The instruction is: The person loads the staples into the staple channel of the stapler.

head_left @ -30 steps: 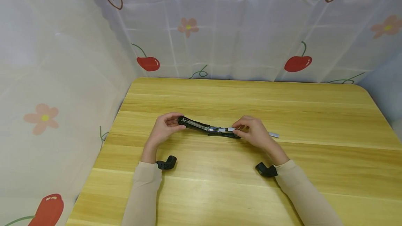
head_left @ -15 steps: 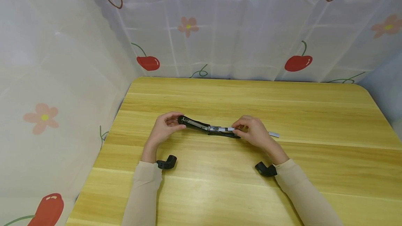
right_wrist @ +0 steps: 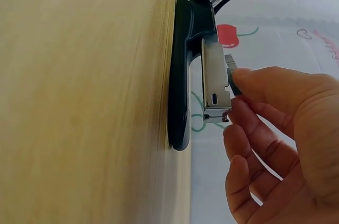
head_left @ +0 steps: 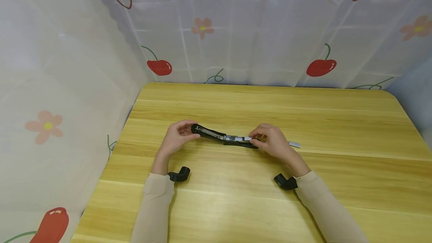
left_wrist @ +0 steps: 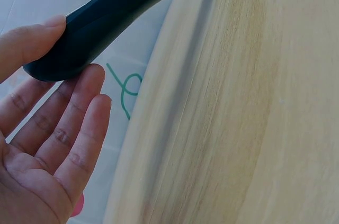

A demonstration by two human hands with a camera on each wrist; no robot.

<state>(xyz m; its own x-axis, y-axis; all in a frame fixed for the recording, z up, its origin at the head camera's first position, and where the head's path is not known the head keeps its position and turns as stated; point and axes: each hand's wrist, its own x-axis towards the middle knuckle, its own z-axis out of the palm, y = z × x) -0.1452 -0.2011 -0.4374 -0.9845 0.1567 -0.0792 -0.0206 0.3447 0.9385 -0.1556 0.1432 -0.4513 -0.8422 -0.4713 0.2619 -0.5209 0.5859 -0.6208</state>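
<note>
Right-hand fingers point(right_wrist: 257, 128) are pinching a staple strip point(right_wrist: 231, 70) at the opened stapler point(head_left: 210, 134) on the table point(head_left: 216, 205), left-hand fingers point(left_wrist: 79, 108) are gripping its cover point(left_wrist: 100, 23), apparently loading, with careful seating likely needed next.

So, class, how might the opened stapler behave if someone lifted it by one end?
The stapler would likely swing at its hinge, since its top arm is folded back. Its smooth-looking base may feel slightly slippery.
</note>
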